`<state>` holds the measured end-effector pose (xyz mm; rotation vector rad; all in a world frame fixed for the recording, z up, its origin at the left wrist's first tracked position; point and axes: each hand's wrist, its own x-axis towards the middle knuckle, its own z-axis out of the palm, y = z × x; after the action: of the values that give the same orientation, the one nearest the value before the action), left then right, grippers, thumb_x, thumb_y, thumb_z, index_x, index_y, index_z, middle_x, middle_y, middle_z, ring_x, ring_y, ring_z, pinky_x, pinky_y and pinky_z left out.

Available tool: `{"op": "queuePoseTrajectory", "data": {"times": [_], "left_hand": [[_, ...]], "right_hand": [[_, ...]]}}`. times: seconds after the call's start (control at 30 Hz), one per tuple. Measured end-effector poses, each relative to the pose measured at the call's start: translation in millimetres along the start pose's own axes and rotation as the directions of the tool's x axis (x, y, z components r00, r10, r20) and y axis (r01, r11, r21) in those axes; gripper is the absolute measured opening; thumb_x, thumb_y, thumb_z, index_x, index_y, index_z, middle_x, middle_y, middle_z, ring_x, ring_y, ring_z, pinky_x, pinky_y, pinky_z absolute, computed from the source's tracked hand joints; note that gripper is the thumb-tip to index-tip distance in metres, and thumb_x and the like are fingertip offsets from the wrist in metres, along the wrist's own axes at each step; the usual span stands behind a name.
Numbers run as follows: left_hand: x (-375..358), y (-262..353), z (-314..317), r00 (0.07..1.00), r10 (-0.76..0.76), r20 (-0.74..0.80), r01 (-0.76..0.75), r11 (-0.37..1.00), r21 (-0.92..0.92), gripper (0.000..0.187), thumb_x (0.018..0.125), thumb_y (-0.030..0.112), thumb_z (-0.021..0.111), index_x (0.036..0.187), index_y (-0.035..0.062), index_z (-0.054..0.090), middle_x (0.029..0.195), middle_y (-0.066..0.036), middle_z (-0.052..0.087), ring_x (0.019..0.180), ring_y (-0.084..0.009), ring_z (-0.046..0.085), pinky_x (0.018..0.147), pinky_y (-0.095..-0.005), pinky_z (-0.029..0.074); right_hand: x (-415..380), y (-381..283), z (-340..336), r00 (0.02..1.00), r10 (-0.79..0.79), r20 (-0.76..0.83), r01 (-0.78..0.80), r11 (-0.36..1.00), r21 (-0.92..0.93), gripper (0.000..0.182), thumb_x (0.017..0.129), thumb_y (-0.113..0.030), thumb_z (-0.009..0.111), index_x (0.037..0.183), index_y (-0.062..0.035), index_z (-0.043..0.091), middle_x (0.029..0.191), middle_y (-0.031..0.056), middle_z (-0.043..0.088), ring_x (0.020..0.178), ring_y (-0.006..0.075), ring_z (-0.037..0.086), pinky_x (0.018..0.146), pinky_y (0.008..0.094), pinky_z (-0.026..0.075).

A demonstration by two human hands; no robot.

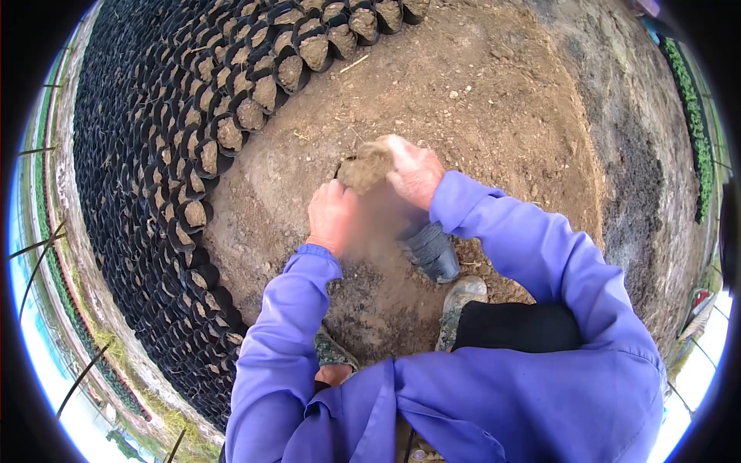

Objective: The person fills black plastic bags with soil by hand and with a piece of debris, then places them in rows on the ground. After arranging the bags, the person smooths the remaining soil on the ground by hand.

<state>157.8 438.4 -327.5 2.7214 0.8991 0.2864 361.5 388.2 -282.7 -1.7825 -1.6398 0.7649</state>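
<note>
In front of my body, both hands meet at a mass of brown soil (366,167) that seems to fill a black nursery pot, whose dark edge shows only a little at the left. My left hand (332,217) is closed at the near left side, fingers curled toward the rim. From the right, my right hand (417,171) grips the far side, thumb and fingers against the soil. A brownish blur below the hands hides the pot's lower part. Just beneath my right wrist, a stack of nested black pots (434,253) lies tilted on the ground.
Dense rows of soil-filled black pots (251,112) cover the left, curving across the top. Loose brown soil (494,100) spreads ahead and to the right. My shoe (466,290) stands beside the stack. Green plants (689,116) line the far right edge.
</note>
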Motion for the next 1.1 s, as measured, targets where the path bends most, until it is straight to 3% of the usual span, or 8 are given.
{"op": "queuePoseTrajectory", "data": {"times": [0.2, 0.53, 0.67, 0.73, 0.87, 0.93, 1.0, 1.1], "left_hand": [[6, 9, -8, 0.964, -0.202, 0.172, 0.222, 0.97, -0.101, 0.016, 0.072, 0.018, 0.064, 0.075, 0.0082, 0.052, 0.081, -0.012, 0.053, 0.077, -0.034, 0.056, 0.065, -0.044, 0.046], [-73, -132, -36, 0.8, -0.488, -0.349, 0.496, 0.865, -0.075, 0.026, 0.067, 0.013, 0.074, 0.085, 0.0038, 0.057, 0.082, -0.015, 0.056, 0.079, -0.0342, 0.056, 0.071, -0.0417, 0.047], [-89, -229, -31, 0.755, -0.536, -0.377, 0.63, 0.753, 0.191, 0.025, 0.071, 0.013, 0.073, 0.084, 0.0023, 0.055, 0.08, -0.019, 0.055, 0.079, -0.0384, 0.056, 0.07, -0.0428, 0.046], [-94, -252, -32, 0.841, -0.5, -0.207, 0.541, 0.79, 0.289, 0.023, 0.074, 0.014, 0.071, 0.081, 0.0023, 0.053, 0.078, -0.02, 0.054, 0.078, -0.0389, 0.055, 0.071, -0.0439, 0.046], [-35, -142, -72, 0.799, -0.467, -0.38, 0.577, 0.773, 0.263, 0.037, 0.072, 0.017, 0.073, 0.101, 0.0052, 0.055, 0.094, -0.015, 0.056, 0.088, -0.0338, 0.056, 0.077, -0.0406, 0.047], [-20, -101, -45, 0.919, -0.219, -0.328, 0.269, 0.956, 0.115, 0.036, 0.074, 0.018, 0.073, 0.104, 0.0041, 0.058, 0.094, -0.014, 0.06, 0.088, -0.0316, 0.058, 0.076, -0.0397, 0.048], [0, -46, -6, 0.907, -0.417, 0.057, 0.392, 0.789, -0.473, 0.029, 0.075, 0.018, 0.072, 0.095, 0.0009, 0.061, 0.091, -0.016, 0.063, 0.086, -0.0308, 0.061, 0.074, -0.0388, 0.048], [33, 43, -3, 0.748, -0.379, 0.545, 0.663, 0.469, -0.584, 0.025, 0.076, 0.018, 0.071, 0.087, -0.0019, 0.06, 0.089, -0.017, 0.065, 0.084, -0.0296, 0.062, 0.073, -0.0379, 0.048]], "right_hand": [[-36, 13, -32, 0.857, 0.506, -0.1, -0.228, 0.546, 0.806, 0.03, 0.09, -0.006, 0.044, 0.12, -0.0082, 0.046, 0.104, 0.0077, 0.058, 0.079, 0.0137, 0.062, 0.055, 0.0233, 0.053], [-199, 75, -61, 0.485, 0.858, 0.167, -0.408, 0.053, 0.911, 0.023, 0.09, -0.008, 0.04, 0.11, -0.0028, 0.049, 0.087, 0.0081, 0.058, 0.062, 0.0164, 0.053, 0.051, 0.0248, 0.049], [-229, 164, -75, 0.336, 0.892, 0.302, 0.023, -0.329, 0.944, 0.023, 0.085, 0.002, 0.039, 0.105, 0.0089, 0.048, 0.093, 0.0168, 0.055, 0.077, 0.023, 0.057, 0.066, 0.0299, 0.055], [-221, 243, -94, 0.26, 0.942, 0.211, 0.046, -0.231, 0.972, 0.02, 0.089, 0.002, 0.038, 0.101, 0.0118, 0.049, 0.095, 0.0186, 0.056, 0.087, 0.0279, 0.059, 0.073, 0.0364, 0.057], [-178, 264, -107, 0.208, 0.977, 0.044, 0.02, -0.049, 0.999, 0.022, 0.091, -0.003, 0.037, 0.108, 0.0081, 0.046, 0.104, 0.0217, 0.058, 0.083, 0.0374, 0.061, 0.072, 0.046, 0.056], [-161, 236, -95, 0.18, 0.979, -0.091, -0.03, 0.098, 0.995, 0.024, 0.09, -0.002, 0.037, 0.112, 0.0068, 0.042, 0.103, 0.0231, 0.058, 0.078, 0.0393, 0.062, 0.069, 0.0484, 0.056], [-164, 221, -95, 0.215, 0.976, -0.03, -0.048, 0.041, 0.998, 0.024, 0.091, -0.003, 0.035, 0.11, 0.0071, 0.045, 0.105, 0.0222, 0.059, 0.083, 0.0384, 0.063, 0.072, 0.0497, 0.055], [-171, 192, -96, 0.305, 0.949, -0.074, -0.088, 0.106, 0.99, 0.026, 0.09, -0.001, 0.035, 0.111, 0.0063, 0.047, 0.106, 0.0217, 0.06, 0.086, 0.0374, 0.064, 0.073, 0.051, 0.055]]}}
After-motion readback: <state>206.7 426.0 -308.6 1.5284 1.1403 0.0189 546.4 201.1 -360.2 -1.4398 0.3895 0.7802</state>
